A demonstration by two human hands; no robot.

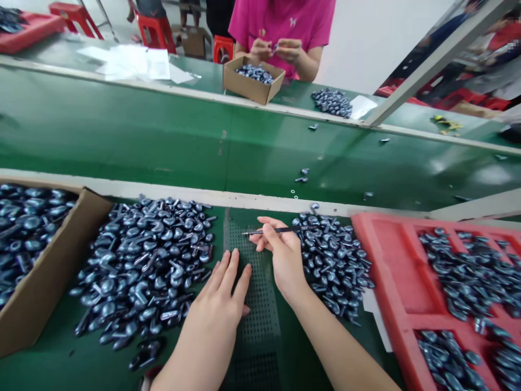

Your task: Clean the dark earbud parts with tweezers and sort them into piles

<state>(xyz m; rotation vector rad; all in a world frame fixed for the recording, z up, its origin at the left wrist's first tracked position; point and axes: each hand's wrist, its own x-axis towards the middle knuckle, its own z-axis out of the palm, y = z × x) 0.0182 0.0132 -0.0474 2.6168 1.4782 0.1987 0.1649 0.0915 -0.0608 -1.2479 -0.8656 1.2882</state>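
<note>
Green tabletop [40, 369] fills the near part of this workshop, and a long green conveyor belt [122, 141] runs across beyond its cream rail [171, 187]. Both hands sit low at the centre. The right hand [283, 255] grasps a slim dark pen-like tool [277, 231], pinched between thumb and fingers with its fine tip pointing left. The left hand [215, 301] is released and holds nothing, palm down and fingers spread, its fingertips over the edge of a dark perforated mat [252, 293].

Just right of the right hand, a heap of small blue-grey metal parts [331, 260] with rounded heads and short stems spreads across the tabletop. A larger heap of the same parts [142, 260] lies left of the mat. Further left, an open cardboard box [52, 271] is packed with more of them, and further right a red foam tray [366, 239] holds others in its compartments.

A few loose parts [302, 175] lie on the belt. Beyond it, a co-worker in a pink T-shirt [280, 21] raises both hands [274, 50] just behind a small cardboard box [238, 81] of parts, with another heap [331, 103] to the right and scattered papers [130, 62] to the left.
</note>
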